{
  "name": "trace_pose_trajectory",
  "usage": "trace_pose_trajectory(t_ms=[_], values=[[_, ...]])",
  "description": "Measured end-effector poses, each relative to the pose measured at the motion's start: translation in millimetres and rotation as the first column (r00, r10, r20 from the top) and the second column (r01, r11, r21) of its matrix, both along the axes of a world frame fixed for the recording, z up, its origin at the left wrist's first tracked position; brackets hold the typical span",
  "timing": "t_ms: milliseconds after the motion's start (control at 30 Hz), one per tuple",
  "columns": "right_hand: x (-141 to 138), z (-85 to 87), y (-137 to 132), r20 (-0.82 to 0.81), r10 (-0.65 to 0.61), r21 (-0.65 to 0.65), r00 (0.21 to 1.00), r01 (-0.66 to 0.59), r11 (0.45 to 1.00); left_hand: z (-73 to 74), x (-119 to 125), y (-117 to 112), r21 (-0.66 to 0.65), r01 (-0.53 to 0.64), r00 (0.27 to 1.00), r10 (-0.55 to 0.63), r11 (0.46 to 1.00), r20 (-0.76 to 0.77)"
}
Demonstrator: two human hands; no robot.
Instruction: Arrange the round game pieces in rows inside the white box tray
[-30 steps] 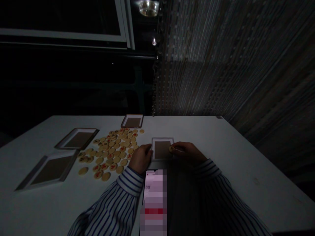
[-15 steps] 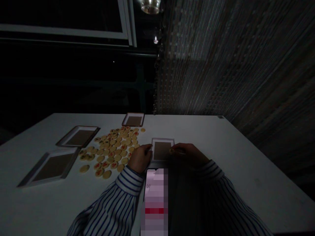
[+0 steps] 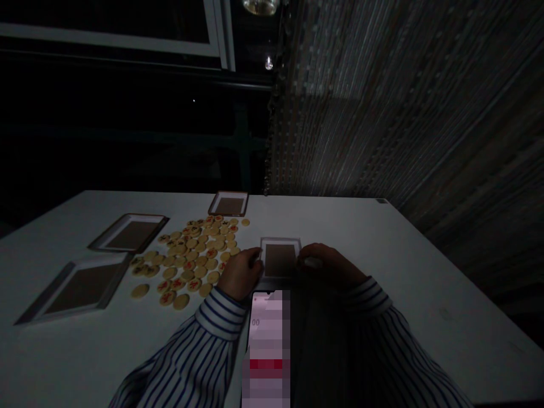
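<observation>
Straight ahead on the white table (image 3: 374, 340), a small open cardboard box (image 3: 279, 260) with pale walls and a brown floor sits between my hands. My left hand (image 3: 241, 273) is closed on its left wall. My right hand (image 3: 334, 265) has curled fingers at the box's right wall; whatever they hold is hidden in shadow. Left of my left hand spreads a loose heap of round wooden Chinese chess pieces (image 3: 190, 265), some blank side up, others with red or dark characters.
Three more shallow open trays or lids lie around the pieces: one at the back (image 3: 228, 205), another at left (image 3: 131, 235), a third at near left (image 3: 83, 289). A lit phone (image 3: 266, 334) is below the box. A bead curtain (image 3: 340, 113) hangs behind.
The Chinese chess piece that showed in my right fingertips is out of sight now, and those fingers sit against the box's right wall. My left hand stays at the left wall. The view shifted slightly.
</observation>
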State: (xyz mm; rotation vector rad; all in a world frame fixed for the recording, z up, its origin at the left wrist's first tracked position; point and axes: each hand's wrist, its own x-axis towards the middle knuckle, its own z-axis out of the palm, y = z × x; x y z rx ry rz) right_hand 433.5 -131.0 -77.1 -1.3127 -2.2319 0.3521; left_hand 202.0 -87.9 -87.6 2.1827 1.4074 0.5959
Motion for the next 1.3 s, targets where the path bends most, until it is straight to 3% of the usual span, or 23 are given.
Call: trace_pose_trajectory(t_ms=[167,400,933,1300], values=[[2.5,-5.4,4.0,0.069,-0.006,-0.035,0.998,0.009,0.999,1.2,0.4,-0.6,-0.025,0.004,1.0,-0.004,1.0,0.008],[0.6,-9.4,4.7,0.168,-0.107,-0.054,0.98,0.117,0.992,-0.3,0.4,0.3,-0.003,0.013,1.0,-0.013,1.0,0.015],[-10.1,2.1,3.7,0.352,-0.206,-0.141,0.913,0.269,0.953,-3.8,0.2,1.5,-0.007,0.004,1.0,-0.004,1.0,0.009],[-12.3,4.0,4.6,0.41,-0.205,-0.16,0.889,0.292,0.943,-4.3,-1.5,1.8,0.02,0.02,0.999,-0.021,1.0,0.032]])
